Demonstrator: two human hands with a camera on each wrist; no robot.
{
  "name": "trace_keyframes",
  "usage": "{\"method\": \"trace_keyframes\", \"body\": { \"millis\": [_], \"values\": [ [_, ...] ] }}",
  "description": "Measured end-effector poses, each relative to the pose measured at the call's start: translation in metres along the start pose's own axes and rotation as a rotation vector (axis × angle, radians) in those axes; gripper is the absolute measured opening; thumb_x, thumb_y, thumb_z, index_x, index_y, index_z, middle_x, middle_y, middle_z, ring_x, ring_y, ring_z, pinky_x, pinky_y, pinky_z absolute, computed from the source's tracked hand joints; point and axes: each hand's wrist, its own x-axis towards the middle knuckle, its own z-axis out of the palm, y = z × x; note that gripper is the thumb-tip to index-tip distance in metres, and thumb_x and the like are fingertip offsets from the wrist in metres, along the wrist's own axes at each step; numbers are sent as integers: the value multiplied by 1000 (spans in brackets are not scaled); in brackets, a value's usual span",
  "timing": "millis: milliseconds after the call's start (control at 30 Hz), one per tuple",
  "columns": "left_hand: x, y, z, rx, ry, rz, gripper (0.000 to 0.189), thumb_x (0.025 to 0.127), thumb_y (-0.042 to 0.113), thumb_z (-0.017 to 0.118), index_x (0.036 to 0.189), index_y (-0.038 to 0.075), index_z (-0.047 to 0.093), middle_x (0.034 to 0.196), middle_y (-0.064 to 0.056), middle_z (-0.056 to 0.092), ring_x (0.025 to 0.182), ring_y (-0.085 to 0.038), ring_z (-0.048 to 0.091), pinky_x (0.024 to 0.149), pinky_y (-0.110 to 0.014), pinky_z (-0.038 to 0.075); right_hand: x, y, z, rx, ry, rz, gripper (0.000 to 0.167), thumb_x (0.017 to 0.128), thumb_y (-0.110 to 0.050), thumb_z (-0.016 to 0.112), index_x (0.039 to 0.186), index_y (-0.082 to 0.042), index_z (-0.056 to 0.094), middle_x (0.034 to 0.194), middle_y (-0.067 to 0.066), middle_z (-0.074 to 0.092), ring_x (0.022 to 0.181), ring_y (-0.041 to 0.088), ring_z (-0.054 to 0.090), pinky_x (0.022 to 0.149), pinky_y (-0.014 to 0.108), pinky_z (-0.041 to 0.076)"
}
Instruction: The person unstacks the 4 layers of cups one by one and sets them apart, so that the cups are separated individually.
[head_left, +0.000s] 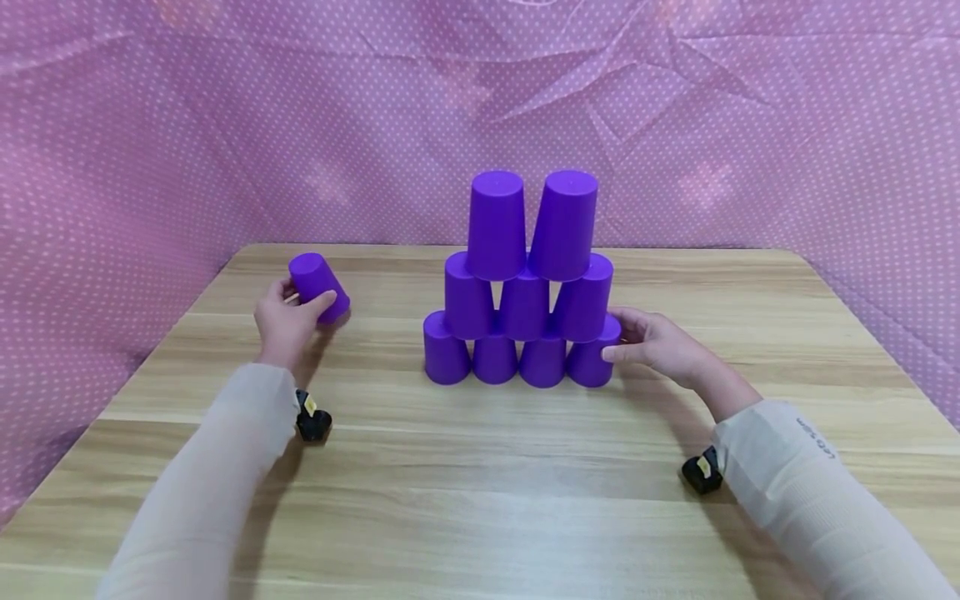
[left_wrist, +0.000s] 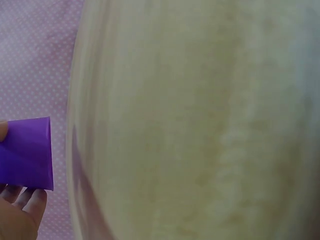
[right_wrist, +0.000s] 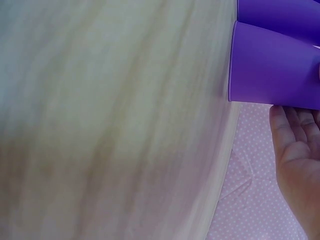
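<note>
At the left of the head view, my left hand [head_left: 283, 323] holds a purple cup [head_left: 318, 287], upside down and tilted, above the table. In the left wrist view, the thumb lies on one side of this cup [left_wrist: 27, 152] and the fingers on the other. A stack of purple cups, all mouth down, stands mid-table: several in the bottom row, three in the middle row [head_left: 525, 307] and two on top [head_left: 497, 225]. My right hand [head_left: 660, 346] holds the bottom row's rightmost cup [head_left: 592, 364], thumb in front; its fingertips are partly hidden behind the cup.
The wooden table [head_left: 480, 500] has rounded far corners. Behind it and along its sides hangs a pink dotted cloth [head_left: 375, 125]. A small black camera [head_left: 313, 421] is on the left wrist and another black camera [head_left: 702, 471] on the right wrist.
</note>
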Motion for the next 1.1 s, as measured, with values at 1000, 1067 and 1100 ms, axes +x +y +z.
{"method": "trace_keyframes", "body": {
  "millis": [1000, 1067, 1100],
  "values": [
    [-3, -8, -2, 138, -39, -34, 73, 84, 19, 67, 144, 5, 28, 143, -18, 37, 130, -31, 39, 109, -39, 34, -1, 0, 2, -12, 10, -15, 61, 85, -9, 64, 137, 5, 35, 130, 24, 50, 121, 34, 47, 95, 21, 45],
    [-4, -7, -1, 144, -47, -39, 74, 85, 19, 66, 145, 5, 26, 144, -19, 36, 131, -31, 38, 109, -40, 34, -1, 0, 2, -14, 12, -17, 61, 85, -9, 64, 137, 5, 35, 129, 24, 50, 121, 34, 47, 94, 21, 45],
    [-4, -7, -1, 141, -48, -42, 74, 85, 19, 66, 145, 5, 25, 144, -18, 36, 131, -32, 37, 109, -40, 33, -2, 0, 2, -14, 12, -17, 61, 85, -9, 64, 137, 5, 35, 129, 24, 50, 121, 34, 48, 94, 20, 45]
  ]
}}
